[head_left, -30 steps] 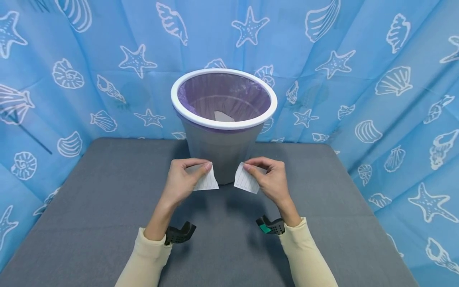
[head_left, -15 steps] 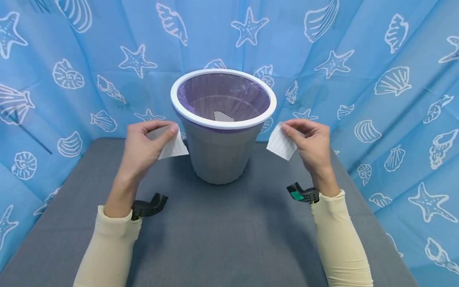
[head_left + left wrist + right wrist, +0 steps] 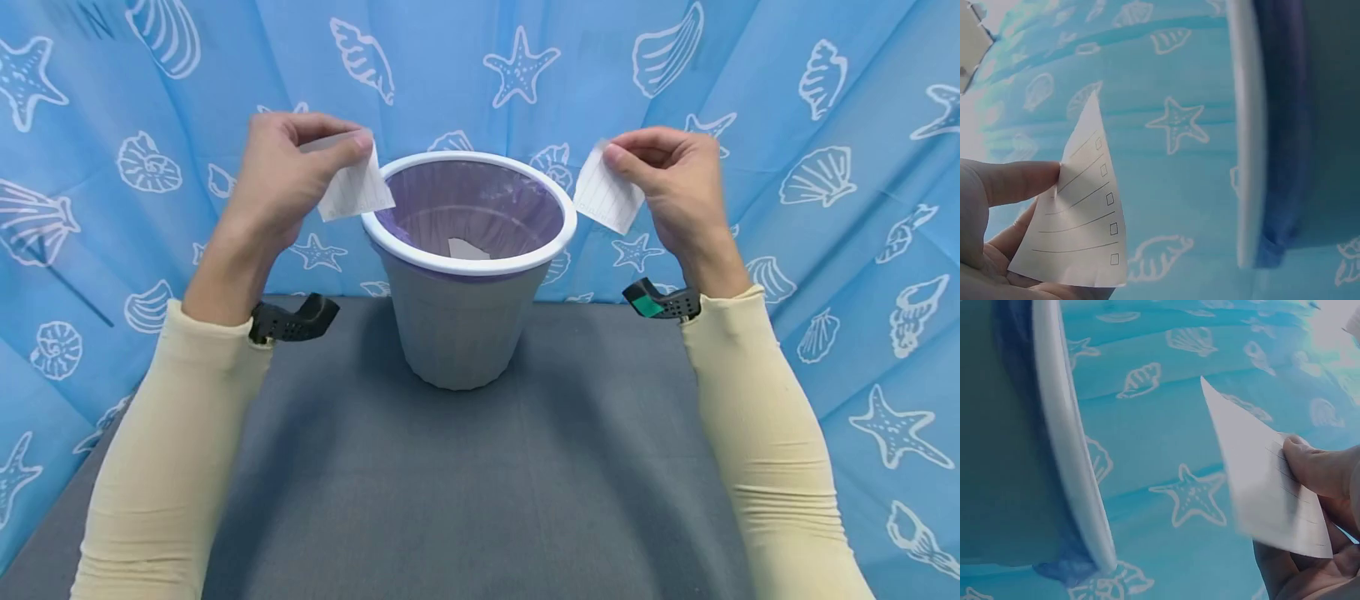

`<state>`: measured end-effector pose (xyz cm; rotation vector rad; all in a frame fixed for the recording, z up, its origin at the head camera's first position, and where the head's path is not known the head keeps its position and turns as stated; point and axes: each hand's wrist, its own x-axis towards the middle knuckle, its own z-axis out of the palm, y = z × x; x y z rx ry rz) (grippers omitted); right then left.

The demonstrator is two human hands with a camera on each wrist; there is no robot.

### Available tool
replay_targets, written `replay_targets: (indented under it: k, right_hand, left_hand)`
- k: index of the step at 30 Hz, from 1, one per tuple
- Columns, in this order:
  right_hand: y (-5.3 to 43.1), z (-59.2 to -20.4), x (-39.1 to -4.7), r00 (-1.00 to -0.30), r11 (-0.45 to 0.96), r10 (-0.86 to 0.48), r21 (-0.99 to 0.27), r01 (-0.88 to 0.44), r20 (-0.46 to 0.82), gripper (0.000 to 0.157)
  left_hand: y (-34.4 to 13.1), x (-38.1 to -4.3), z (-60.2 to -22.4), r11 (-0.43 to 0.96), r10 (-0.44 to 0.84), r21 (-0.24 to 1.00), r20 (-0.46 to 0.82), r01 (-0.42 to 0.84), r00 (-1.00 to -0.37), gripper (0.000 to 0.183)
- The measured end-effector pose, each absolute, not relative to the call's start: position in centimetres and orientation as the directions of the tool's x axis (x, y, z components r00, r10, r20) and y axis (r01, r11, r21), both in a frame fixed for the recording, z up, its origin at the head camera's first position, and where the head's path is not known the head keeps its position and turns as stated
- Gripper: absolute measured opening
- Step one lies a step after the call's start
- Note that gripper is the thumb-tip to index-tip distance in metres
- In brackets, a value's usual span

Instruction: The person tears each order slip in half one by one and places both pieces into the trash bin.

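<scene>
In the head view a grey trash bin (image 3: 461,325) with a white rim and purple liner stands between the two hands. My left hand (image 3: 288,171) pinches a torn piece of lined paper (image 3: 358,185) by the bin's left rim; the left wrist view shows small printed boxes along the edge of this paper (image 3: 1082,219). To the right of the rim, my right hand (image 3: 675,187) pinches another torn lined piece of paper (image 3: 606,193) between thumb and fingers. Inside the bin lies a white scrap (image 3: 467,248).
The bin stands on a table with a dark grey cloth (image 3: 465,483). Behind and at the sides hangs a blue curtain (image 3: 450,75) with white shells and starfish. A black strap device is worn on each wrist.
Both hands have moved apart and then upward from in front of the bin to either side of its rim, each carrying its paper piece. The bin stays in place.
</scene>
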<state>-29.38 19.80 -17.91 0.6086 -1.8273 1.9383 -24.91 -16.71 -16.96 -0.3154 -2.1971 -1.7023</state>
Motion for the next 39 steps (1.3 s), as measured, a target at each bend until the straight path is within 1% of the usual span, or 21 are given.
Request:
replay_targets:
  k: [2,6,11,14,18,25,31,33,35,39]
  right_hand:
    - [19.0,-17.1,-29.9,-0.836,-0.028,-0.028,-0.836,-0.548,0.548,0.01]
    - [17.1,-15.8,-30.8,-0.849,0.059,-0.071,-0.847,-0.528,0.524,0.009]
    - [15.2,-14.5,-31.9,-0.869,0.199,-0.113,-0.846,-0.495,0.482,0.011]
    - [14.3,-13.9,-32.6,-0.873,0.244,-0.139,-0.838,-0.488,0.468,0.01]
    - [13.3,-13.5,-33.2,-0.87,0.259,-0.171,-0.831,-0.492,0.462,0.007]
    - [12.2,-13.3,-34.0,-0.885,0.252,-0.199,-0.851,-0.461,0.42,0.008]
    - [12.2,-13.8,-33.9,-0.878,0.262,-0.239,-0.843,-0.471,0.416,0.014]
    - [12.4,-14.1,-33.7,-0.875,0.239,-0.25,-0.849,-0.471,0.415,0.016]
    - [12.8,-14.4,-33.5,-0.87,0.233,-0.255,-0.846,-0.479,0.422,0.016]
    - [14.5,-15.1,-32.7,-0.861,0.237,-0.242,-0.834,-0.499,0.447,0.017]
  left_hand:
    - [-15.9,-25.8,-16.0,0.267,-0.009,0.895,0.372,0.357,-0.928,0.032]
    - [-14.1,-27.6,-14.6,0.357,0.029,0.877,0.334,0.322,-0.942,0.033]
    - [-12.1,-29.4,-13.5,0.473,0.063,0.825,0.319,0.31,-0.946,0.033]
    - [-11.1,-30.3,-13.0,0.51,0.072,0.804,0.314,0.306,-0.947,0.033]
    - [-10.0,-31.1,-12.5,0.551,0.073,0.779,0.314,0.3,-0.947,0.031]
    - [-9.3,-31.9,-12.0,0.57,0.071,0.773,0.29,0.277,-0.955,0.028]
    - [-9.5,-31.7,-12.6,0.569,0.09,0.771,0.289,0.287,-0.953,0.029]
    - [-9.8,-31.5,-12.8,0.576,0.091,0.764,0.294,0.291,-0.951,0.031]
    - [-10.2,-31.1,-13.1,0.602,0.084,0.742,0.308,0.295,-0.948,0.033]
    - [-11.7,-30.0,-13.8,0.69,0.055,0.657,0.37,0.304,-0.927,0.037]
